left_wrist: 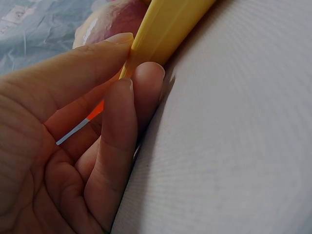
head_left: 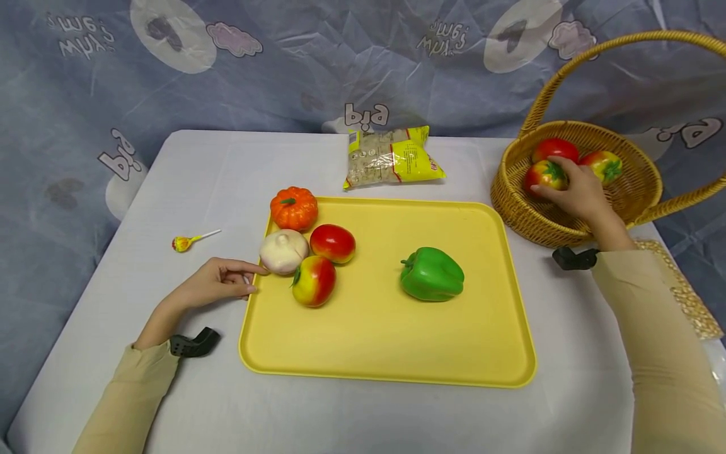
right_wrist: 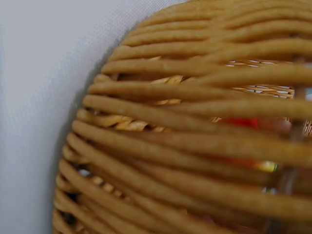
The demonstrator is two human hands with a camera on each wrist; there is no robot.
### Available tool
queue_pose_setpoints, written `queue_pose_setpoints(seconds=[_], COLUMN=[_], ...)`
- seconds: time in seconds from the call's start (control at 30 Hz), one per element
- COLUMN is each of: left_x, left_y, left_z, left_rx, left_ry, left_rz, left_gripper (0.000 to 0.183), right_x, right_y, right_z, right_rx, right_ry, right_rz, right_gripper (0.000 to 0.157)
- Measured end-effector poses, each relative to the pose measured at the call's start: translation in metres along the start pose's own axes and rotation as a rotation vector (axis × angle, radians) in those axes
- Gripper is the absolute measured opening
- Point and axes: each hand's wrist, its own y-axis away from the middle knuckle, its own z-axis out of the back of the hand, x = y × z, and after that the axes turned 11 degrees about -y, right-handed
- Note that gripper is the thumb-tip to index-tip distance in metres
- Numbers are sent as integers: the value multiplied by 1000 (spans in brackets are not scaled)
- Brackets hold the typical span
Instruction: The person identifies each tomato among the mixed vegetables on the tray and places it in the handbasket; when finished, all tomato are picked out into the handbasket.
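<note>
My left hand [head_left: 218,282] pinches the left rim of a yellow tray [head_left: 368,343], its fingertips on the rim in the left wrist view. Beside it on the tray sit a white garlic bulb [head_left: 283,251], an orange pumpkin [head_left: 293,209], a red oval fruit [head_left: 333,243] and a red-and-yellow fruit [head_left: 314,281]. A green bell pepper [head_left: 432,274] lies right of centre. My right hand [head_left: 581,194] reaches into a wicker basket [head_left: 513,217] and grips a red-and-yellow fruit with green leaves [head_left: 544,178]. The basket wall hides this hand in the right wrist view.
Inside the basket are also a red fruit [head_left: 556,149] and another red-and-yellow fruit [head_left: 602,166]; its tall handle [head_left: 618,39] arches above. A yellow snack bag [head_left: 391,157] lies behind the tray. A lollipop [head_left: 193,239] lies at left, and a golden woven mat [head_left: 683,293] under the right sleeve.
</note>
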Motion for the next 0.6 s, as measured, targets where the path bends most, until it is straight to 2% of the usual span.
queue_pose_setpoints(seconds=[0.3,0.6], left_x=[-1,1], left_y=[0,0], left_z=[-1,-1], left_rx=[-12,-14], left_ry=[-15,-11], left_rz=[9,-14], left_gripper=[35,34], right_x=[3,14], right_y=[10,26], right_z=[6,12], right_rx=[19,18], right_ry=[-8,-10], right_rz=[-49,-43], right_gripper=[82,89])
